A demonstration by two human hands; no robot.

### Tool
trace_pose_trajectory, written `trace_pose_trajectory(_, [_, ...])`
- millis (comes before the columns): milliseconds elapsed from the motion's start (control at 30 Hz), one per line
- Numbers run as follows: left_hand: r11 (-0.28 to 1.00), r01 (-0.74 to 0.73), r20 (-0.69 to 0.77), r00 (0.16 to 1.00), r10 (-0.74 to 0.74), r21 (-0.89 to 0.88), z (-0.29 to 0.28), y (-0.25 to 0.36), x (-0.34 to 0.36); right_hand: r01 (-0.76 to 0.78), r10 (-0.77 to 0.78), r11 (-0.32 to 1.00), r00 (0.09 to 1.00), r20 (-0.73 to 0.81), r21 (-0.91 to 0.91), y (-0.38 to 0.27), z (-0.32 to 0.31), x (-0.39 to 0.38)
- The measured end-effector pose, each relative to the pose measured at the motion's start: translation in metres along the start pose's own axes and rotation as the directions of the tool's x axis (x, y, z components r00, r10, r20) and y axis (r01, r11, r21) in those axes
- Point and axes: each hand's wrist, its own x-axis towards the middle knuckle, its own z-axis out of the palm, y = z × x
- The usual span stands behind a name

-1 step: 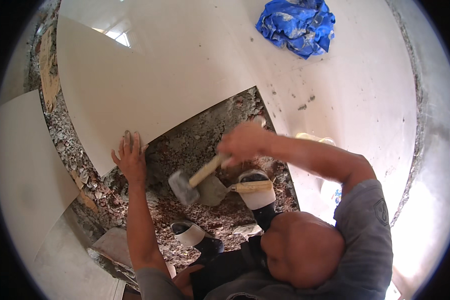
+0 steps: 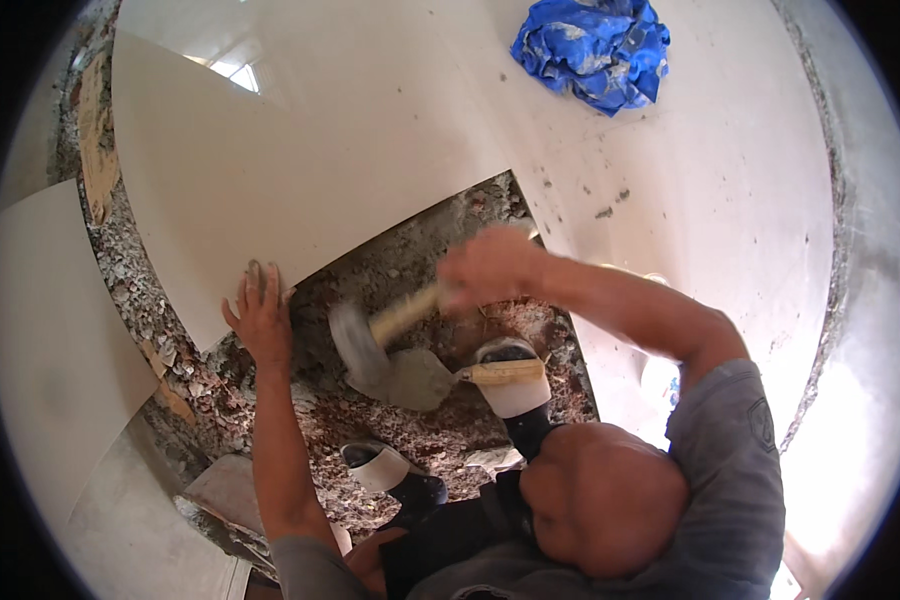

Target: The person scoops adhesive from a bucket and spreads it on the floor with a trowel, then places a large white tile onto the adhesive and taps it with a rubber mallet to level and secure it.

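My right hand (image 2: 490, 268) is closed around the pale wooden handle of a mallet (image 2: 358, 342). The mallet's grey head is blurred by motion and hangs over the rough ground, close to the tile's near edge. Fingers spread, my left hand (image 2: 261, 318) lies flat on the near corner of a large glossy cream floor tile (image 2: 270, 180). Below the mallet lies a trowel (image 2: 417, 382) with a grey blade; its wooden handle reaches across my right shoe (image 2: 513, 398).
Rubble and grey mortar (image 2: 400, 250) fill the gap between tiles, where my feet stand. A crumpled blue bag (image 2: 595, 55) lies on the tiles at the far right. At the left, a rubble strip holds a cardboard piece (image 2: 97, 140), beside another tile (image 2: 60, 320).
The mallet's head has swung slightly up and to the left, and my right hand has shifted a little. My left hand stays in place on the tile.
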Motion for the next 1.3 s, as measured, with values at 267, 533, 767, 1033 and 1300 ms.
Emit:
trace_pose_trajectory(267, [1.000,0.023,0.017,1.000,-0.023,-0.006,0.005,0.002,0.008,0.253,-0.253,0.966,0.967,-0.005,0.053,0.001,-0.003,0.005])
trace_pose_trajectory(533, [0.999,0.018,0.001,1.000,-0.018,0.033,0.007,0.002,0.006,-0.026,0.027,1.000,0.999,-0.018,0.014,0.011,0.009,-0.002])
trace_pose_trajectory(767, [1.000,0.027,0.006,1.000,-0.027,0.004,0.008,0.001,0.006,0.162,-0.162,0.987,0.987,0.005,-0.015,0.016,0.018,0.002])
trace_pose_trajectory(1033, [1.000,0.001,0.005,1.000,-0.001,0.023,0.006,0.000,0.007,0.174,-0.174,0.985,0.984,-0.028,0.002,0.011,0.009,0.001])
trace_pose_trajectory(1300, [1.000,0.016,-0.012,1.000,-0.016,0.015,0.004,0.003,0.009,-0.006,0.006,1.000,1.000,-0.015,0.022,0.017,0.011,-0.002])
